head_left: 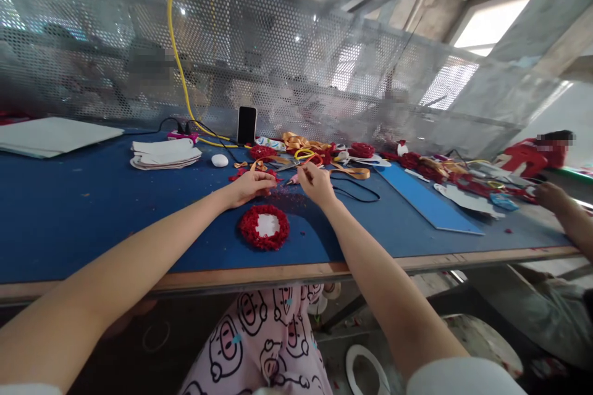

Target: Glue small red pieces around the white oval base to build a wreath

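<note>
A round wreath of dark red crinkled trim [248, 236] with a white centre lies on the blue tabletop, nearest me. Beyond it, my left hand [252, 188] is closed, fingers pressed together, close to some red scraps [235, 176]. My right hand [315, 185] is closed in a pinch; anything inside it is too small or hidden to make out. Beside its fingertips points the pink tip of what looks like a glue gun [293, 180], its body mostly hidden behind the hand. Scissors [288, 166] with orange-yellow handles lie just behind. Small red crumbs dot the table between my hands.
A stack of white cut sheets [164, 154], a white oval object [219, 161] and an upright phone [246, 125] stand behind. Gold ribbon [356, 172], a black cord [365, 200] and a blue board [426, 200] lie rightward. A co-worker's hand [551, 197] is far right.
</note>
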Available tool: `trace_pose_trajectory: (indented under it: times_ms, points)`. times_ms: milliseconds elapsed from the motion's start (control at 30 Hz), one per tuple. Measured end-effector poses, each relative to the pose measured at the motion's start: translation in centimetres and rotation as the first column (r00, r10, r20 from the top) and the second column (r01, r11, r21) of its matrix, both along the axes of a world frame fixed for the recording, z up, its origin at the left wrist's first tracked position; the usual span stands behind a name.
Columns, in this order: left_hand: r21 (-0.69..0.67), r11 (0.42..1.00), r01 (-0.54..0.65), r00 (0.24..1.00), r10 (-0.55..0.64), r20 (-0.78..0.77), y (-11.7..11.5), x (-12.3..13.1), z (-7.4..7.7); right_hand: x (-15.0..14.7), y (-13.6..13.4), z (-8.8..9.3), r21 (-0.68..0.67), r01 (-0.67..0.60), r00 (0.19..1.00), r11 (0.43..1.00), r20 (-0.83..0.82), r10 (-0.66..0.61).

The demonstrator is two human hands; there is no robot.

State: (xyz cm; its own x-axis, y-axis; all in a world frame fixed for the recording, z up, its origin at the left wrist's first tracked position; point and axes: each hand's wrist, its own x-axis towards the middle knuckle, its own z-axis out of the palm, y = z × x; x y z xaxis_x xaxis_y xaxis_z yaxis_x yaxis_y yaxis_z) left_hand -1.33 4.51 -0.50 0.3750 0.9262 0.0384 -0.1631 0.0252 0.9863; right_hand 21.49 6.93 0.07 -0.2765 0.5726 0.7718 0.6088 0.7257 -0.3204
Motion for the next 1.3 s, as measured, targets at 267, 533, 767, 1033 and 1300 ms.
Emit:
trace_pose_trajectory:
  times_ms: [267,533,767,1033,1300]
  points:
    - [0.016,1.0,0.024,0.999,-0.024,0.041,0.1,0.1,-0.3,-1.3,-0.2,-0.2,-0.23,-0.194,0.979,0.954,-0.112,0.172]
    - [0.086,0.996,0.035,0.998,-0.039,0.045,-0.1,0.2,-0.5,-2.5,-0.5,-0.1,-0.296,-0.33,0.939,0.896,-0.197,0.28]
    - [0.101,0.995,0.011,1.0,-0.014,0.028,-0.2,0.2,-0.6,-2.4,-0.8,0.3,-0.316,-0.4,0.91,0.861,-0.244,0.334]
    - [0.105,0.994,-0.019,1.0,0.019,-0.004,0.2,-0.1,-0.9,-2.4,-0.5,0.1,-0.314,-0.448,0.887,0.837,-0.272,0.372]
    - [0.056,0.998,-0.026,0.999,0.023,0.042,0.3,0.0,-0.9,-2.4,-0.3,0.3,-0.306,-0.484,0.87,0.82,-0.269,0.413]
